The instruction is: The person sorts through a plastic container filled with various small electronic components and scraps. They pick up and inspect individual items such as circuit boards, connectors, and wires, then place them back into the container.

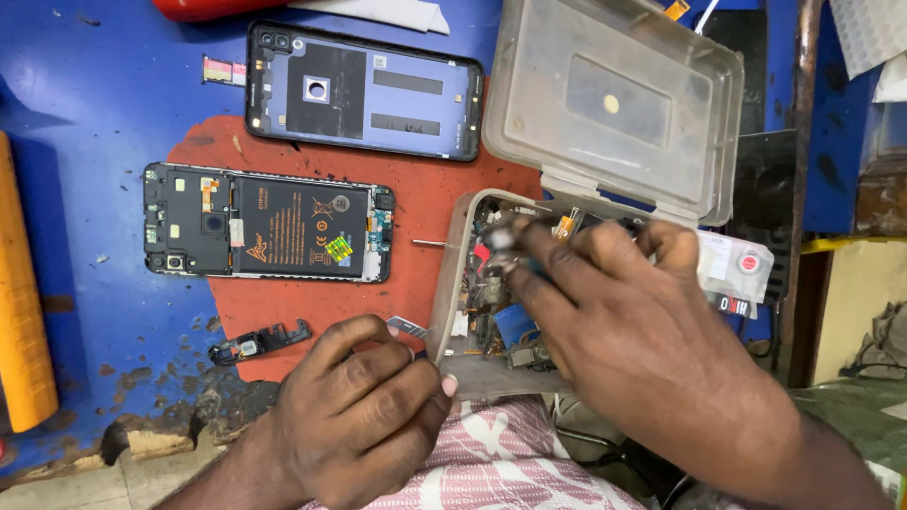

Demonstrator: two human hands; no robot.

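Note:
A cloudy plastic parts box (452, 283) stands open at the table's near edge, its lid (614, 104) tipped up behind. Small phone spares fill it. My right hand (642, 340) is inside the box with fingertips pinched among the parts; what it grips is hidden. My left hand (364, 416) is curled against the box's near left corner, thumb touching its wall. To the left lies an opened phone (267, 225) showing its black battery. The phone's back cover (364, 90) lies inside up, farther away.
A small black plastic phone part (258, 342) and a thin metal pin (429, 244) lie on the red mat (312, 302). A SIM tray (225, 71) rests on the blue tabletop. A yellow bar (21, 312) runs along the left edge. Small packets (737, 269) sit right of the box.

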